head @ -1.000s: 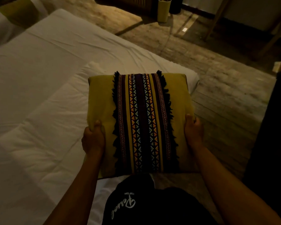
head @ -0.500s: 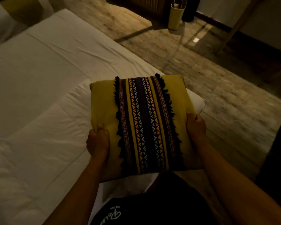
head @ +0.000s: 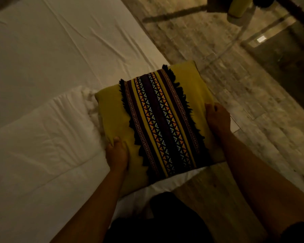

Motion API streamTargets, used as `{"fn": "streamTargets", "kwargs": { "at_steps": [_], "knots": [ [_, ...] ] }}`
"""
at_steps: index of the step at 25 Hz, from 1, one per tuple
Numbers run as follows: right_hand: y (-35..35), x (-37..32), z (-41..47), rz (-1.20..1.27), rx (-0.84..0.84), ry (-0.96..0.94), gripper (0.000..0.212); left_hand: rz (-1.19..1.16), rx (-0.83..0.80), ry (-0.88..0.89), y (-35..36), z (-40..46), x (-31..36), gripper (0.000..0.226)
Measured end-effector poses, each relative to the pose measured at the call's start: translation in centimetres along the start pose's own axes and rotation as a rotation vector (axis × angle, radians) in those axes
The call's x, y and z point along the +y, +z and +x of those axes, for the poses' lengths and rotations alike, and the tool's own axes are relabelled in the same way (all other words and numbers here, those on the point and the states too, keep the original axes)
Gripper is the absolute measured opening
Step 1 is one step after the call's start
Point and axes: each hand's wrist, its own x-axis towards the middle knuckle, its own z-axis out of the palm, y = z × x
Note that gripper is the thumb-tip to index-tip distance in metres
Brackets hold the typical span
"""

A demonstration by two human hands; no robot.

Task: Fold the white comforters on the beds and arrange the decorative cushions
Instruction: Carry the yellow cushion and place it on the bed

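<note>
A mustard-yellow cushion (head: 112, 116) with a dark fringed, patterned centre band lies at the bed's foot corner, turned slightly clockwise. My left hand (head: 117, 155) grips its left edge near the front. My right hand (head: 217, 118) grips its right edge. The folded white comforter (head: 42, 134) lies across the foot of the bed, its right end under the cushion. The white bed sheet (head: 60, 50) stretches beyond it, wrinkled.
Pale stone-look floor (head: 226, 88) runs along the bed's right side. A yellow cylindrical bin (head: 239, 7) stands at the top right beside dark furniture legs. My dark-clothed body fills the bottom centre.
The cushion has rotated a little clockwise and shifted right toward the bed's corner. My view has tilted down, and both hands keep their hold on the cushion's sides.
</note>
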Motion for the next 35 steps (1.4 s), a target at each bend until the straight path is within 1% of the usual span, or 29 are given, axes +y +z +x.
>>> {"fn": "streamTargets", "kwargs": {
  "at_steps": [2,4,6,7,9,10,11,15,20,24,26,27,28,30,31,32,33,35],
  "knots": [
    [0.7,0.1,3.8,-0.044,-0.045,-0.069,0.045,-0.056,-0.014,-0.037,2.5,0.1,-1.4,0.052],
    [1.8,0.7,6.8,-0.078,-0.092,-0.101,0.047,-0.067,-0.075,-0.102,4.5,0.6,-3.0,0.049],
    [3.6,1.9,9.1,-0.137,-0.172,-0.081,0.041,-0.105,-0.221,-0.220,6.3,1.9,-4.8,0.045],
    [4.6,2.8,9.7,-0.187,-0.241,-0.069,0.041,-0.111,-0.294,-0.282,7.2,2.7,-5.8,0.045],
    [7.0,5.2,9.8,-0.318,-0.392,-0.091,0.066,-0.053,-0.376,-0.390,8.2,3.7,-7.1,0.051],
    [8.1,6.2,9.2,-0.387,-0.431,-0.114,0.077,-0.021,-0.380,-0.422,8.4,4.0,-7.3,0.054],
    [8.9,6.7,8.2,-0.448,-0.434,-0.132,0.081,0.006,-0.380,-0.441,8.4,4.0,-7.2,0.056],
    [10.4,6.3,4.0,-0.548,-0.358,-0.171,0.080,0.073,-0.373,-0.418,7.5,2.9,-5.6,0.054],
    [10.9,4.8,-0.9,-0.544,-0.416,-0.178,0.082,0.011,-0.392,-0.448,4.7,2.3,-5.6,0.047],
    [12.1,2.7,-7.0,-0.472,-0.456,-0.215,0.075,-0.154,-0.419,-0.429,-0.7,0.3,-4.3,0.018],
    [13.5,1.3,-11.3,-0.425,-0.481,-0.225,0.071,-0.208,-0.451,-0.391,-4.2,0.0,-4.8,0.020],
    [14.4,0.9,-13.3,-0.440,-0.508,-0.244,0.069,-0.228,-0.480,-0.362,-5.8,-0.2,-5.0,0.022],
    [15.4,0.7,-15.1,-0.464,-0.543,-0.269,0.073,-0.244,-0.495,-0.330,-7.5,-0.2,-5.4,0.023],
    [18.0,-0.2,-19.7,-0.521,-0.588,-0.268,0.085,-0.250,-0.461,-0.267,-11.6,0.1,-7.4,0.023],
    [19.0,-1.3,-22.3,-0.510,-0.585,-0.227,0.081,-0.240,-0.434,-0.238,-13.7,0.4,-8.8,0.023],
    [20.1,-2.3,-24.7,-0.483,-0.571,-0.225,0.074,-0.229,-0.410,-0.214,-15.9,0.7,-10.3,0.022],
    [21.3,-3.3,-27.0,-0.444,-0.555,-0.249,0.069,-0.202,-0.388,-0.195,-18.3,1.1,-12.0,0.021],
    [23.7,-4.8,-31.1,-0.400,-0.547,-0.310,0.066,-0.137,-0.339,-0.170,-22.9,2.1,-15.9,0.018]
  ]
}}
